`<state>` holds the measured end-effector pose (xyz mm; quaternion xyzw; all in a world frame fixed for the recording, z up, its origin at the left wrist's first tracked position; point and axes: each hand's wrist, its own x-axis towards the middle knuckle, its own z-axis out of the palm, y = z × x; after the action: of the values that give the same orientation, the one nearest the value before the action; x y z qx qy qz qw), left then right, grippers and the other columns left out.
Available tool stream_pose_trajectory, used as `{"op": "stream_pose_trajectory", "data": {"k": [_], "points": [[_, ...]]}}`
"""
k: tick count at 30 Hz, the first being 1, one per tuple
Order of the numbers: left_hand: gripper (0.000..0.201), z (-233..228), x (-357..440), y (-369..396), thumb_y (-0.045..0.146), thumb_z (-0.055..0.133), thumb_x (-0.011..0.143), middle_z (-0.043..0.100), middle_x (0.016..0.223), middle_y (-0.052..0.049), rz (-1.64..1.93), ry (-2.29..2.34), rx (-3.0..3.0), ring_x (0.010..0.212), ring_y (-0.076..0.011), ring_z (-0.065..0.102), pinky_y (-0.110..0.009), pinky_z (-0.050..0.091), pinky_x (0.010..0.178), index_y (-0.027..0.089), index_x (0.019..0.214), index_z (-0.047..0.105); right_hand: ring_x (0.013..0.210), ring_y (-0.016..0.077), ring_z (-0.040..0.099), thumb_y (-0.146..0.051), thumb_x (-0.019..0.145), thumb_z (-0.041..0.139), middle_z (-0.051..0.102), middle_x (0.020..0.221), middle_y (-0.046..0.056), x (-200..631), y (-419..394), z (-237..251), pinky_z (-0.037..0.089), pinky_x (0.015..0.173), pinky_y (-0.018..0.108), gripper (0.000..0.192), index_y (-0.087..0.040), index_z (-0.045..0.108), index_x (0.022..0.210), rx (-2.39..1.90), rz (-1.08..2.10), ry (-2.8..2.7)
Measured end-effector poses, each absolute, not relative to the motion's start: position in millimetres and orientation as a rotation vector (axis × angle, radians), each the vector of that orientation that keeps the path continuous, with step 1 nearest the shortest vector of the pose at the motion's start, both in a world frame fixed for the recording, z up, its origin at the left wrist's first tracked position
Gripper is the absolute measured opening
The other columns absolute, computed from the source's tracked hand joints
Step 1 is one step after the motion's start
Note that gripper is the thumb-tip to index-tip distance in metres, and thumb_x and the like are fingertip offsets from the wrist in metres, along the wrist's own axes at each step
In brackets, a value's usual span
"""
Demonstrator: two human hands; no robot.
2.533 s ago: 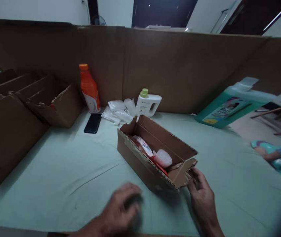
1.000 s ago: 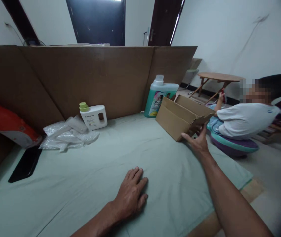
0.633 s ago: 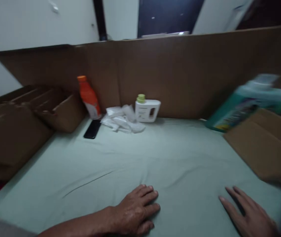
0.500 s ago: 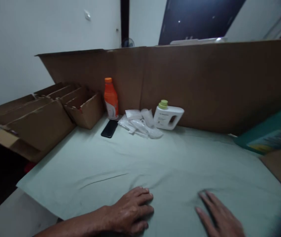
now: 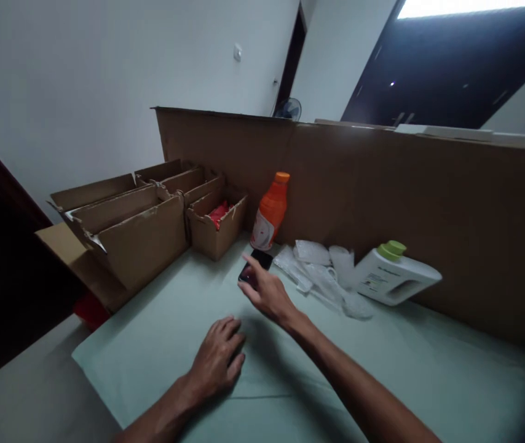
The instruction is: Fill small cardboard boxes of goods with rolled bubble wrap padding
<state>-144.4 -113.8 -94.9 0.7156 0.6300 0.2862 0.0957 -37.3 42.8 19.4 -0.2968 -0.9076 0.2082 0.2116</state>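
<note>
My right hand [image 5: 267,289] reaches over the black smartphone [image 5: 262,258], thumb and forefinger apart at its near left side. The hand hides part of the phone; whether the fingers touch it I cannot tell. Flat on the pale green cloth [image 5: 161,344] rests my left hand [image 5: 219,354], its fingers loosely stretched out and nothing in them. Just behind the phone stands an orange bottle [image 5: 272,209] with a white label. Crumpled bubble wrap [image 5: 320,271] lies to the phone's right.
Open cardboard boxes [image 5: 140,231] stand at the left, one with a red item [image 5: 220,212] inside. A white jug [image 5: 394,277] with a green cap is right of the bubble wrap. Behind everything runs a tall cardboard panel [image 5: 405,184].
My right hand has moved from the right part of the cloth forward and left to the phone. The view has turned left and tilted. My left hand stays on the cloth.
</note>
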Motion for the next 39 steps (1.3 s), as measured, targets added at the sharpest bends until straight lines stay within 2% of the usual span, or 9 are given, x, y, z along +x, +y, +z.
{"op": "stream_pose_trajectory", "data": {"k": [3,7,16,20,23,27,30,33,39], "points": [[0.037,-98.1,-139.6,-113.1,0.013,0.061,0.079,0.061,0.139,-0.015,0.918,1.838,2.058,0.132,-0.0344,0.052,-0.057,0.042,0.114,0.017,0.115,0.069,0.093,0.0231,0.072,-0.037,0.092,0.063,0.075,0.111,0.005,-118.5,80.0,63.2,0.052,0.081,0.033,0.073,-0.026,0.032,0.157,-0.983,0.269,-2.614],[0.038,-103.4,-137.4,-108.6,0.010,0.061,0.076,0.062,0.136,-0.014,1.099,1.793,1.940,0.132,-0.0338,0.053,-0.056,0.043,0.113,0.019,0.111,0.070,0.097,0.0276,0.071,-0.031,0.097,0.052,0.077,0.105,0.012,-174.9,101.5,80.3,0.047,0.079,0.033,0.030,-0.021,0.071,0.118,-1.048,0.026,-2.719],[0.052,-76.2,-196.6,-133.6,0.034,0.055,0.092,0.050,0.146,-0.015,2.052,1.920,0.692,0.135,-0.0288,0.050,-0.052,0.039,0.115,0.023,0.142,0.045,0.080,0.0182,0.064,-0.018,0.094,0.050,0.073,0.084,0.007,-93.3,38.7,64.1,0.040,0.082,0.031,0.022,-0.019,0.072,0.090,-0.599,-0.015,-2.851],[0.068,-67.0,-218.2,-180.6,0.037,0.064,0.082,0.045,0.151,-0.016,2.075,1.868,0.581,0.139,-0.0319,0.047,-0.052,0.038,0.115,0.025,0.144,0.040,0.072,0.0190,0.061,-0.021,0.097,0.044,0.070,0.076,0.005,5.5,-5.6,62.1,0.046,0.075,0.033,0.029,-0.023,0.073,0.095,-0.317,0.176,-2.760],[0.079,-60.7,-211.8,-209.3,0.038,0.069,0.076,0.050,0.149,-0.015,1.909,1.824,0.702,0.137,-0.0323,0.050,-0.048,0.042,0.113,0.023,0.147,0.038,0.084,0.0213,0.068,-0.025,0.098,0.049,0.075,0.095,0.007,89.4,-24.6,59.2,0.053,0.076,0.035,0.025,-0.028,0.070,0.110,-0.558,0.339,-2.448],[0.057,-52.2,-197.1,-229.6,0.048,0.072,0.066,0.073,0.108,-0.012,1.535,1.872,0.921,0.108,-0.0348,0.067,-0.048,0.053,0.101,0.016,0.113,0.067,0.090,0.0240,0.073,-0.038,0.091,0.065,0.075,0.111,0.008,175.3,-54.8,39.1,0.059,0.080,0.037,0.038,-0.031,0.063,0.129,-1.043,0.481,-2.245],[0.039,-51.8,-193.0,-237.8,0.051,0.072,0.061,0.075,0.085,-0.009,1.356,2.006,1.004,0.088,-0.0332,0.071,-0.047,0.059,0.087,0.020,0.084,0.069,0.109,0.0272,0.071,-0.040,0.088,0.068,0.068,0.132,0.012,190.1,-91.1,9.8,0.061,0.088,0.038,0.057,-0.028,0.055,0.142,-1.058,0.692,-2.426],[0.040,-58.6,-190.4,-241.6,0.053,0.075,0.060,0.075,0.081,-0.008,1.336,2.063,0.992,0.083,-0.0327,0.072,-0.044,0.062,0.076,0.021,0.084,0.069,0.132,0.0315,0.057,-0.034,0.084,0.069,0.053,0.150,0.015,167.9,-119.0,-16.9,0.053,0.104,0.046,0.077,-0.022,0.040,0.154,-0.895,0.813,-2.516],[0.043,-68.9,-147.2,-198.2,0.047,0.075,0.064,0.076,0.093,-0.010,1.367,1.909,1.020,0.091,-0.0309,0.073,-0.039,0.061,0.077,0.018,0.095,0.066,0.126,0.0326,0.060,-0.025,0.079,0.063,0.061,0.140,0.015,156.7,-103.6,-23.7,0.051,0.106,0.049,0.066,-0.018,0.051,0.143,-0.982,0.850,-2.242]]}}
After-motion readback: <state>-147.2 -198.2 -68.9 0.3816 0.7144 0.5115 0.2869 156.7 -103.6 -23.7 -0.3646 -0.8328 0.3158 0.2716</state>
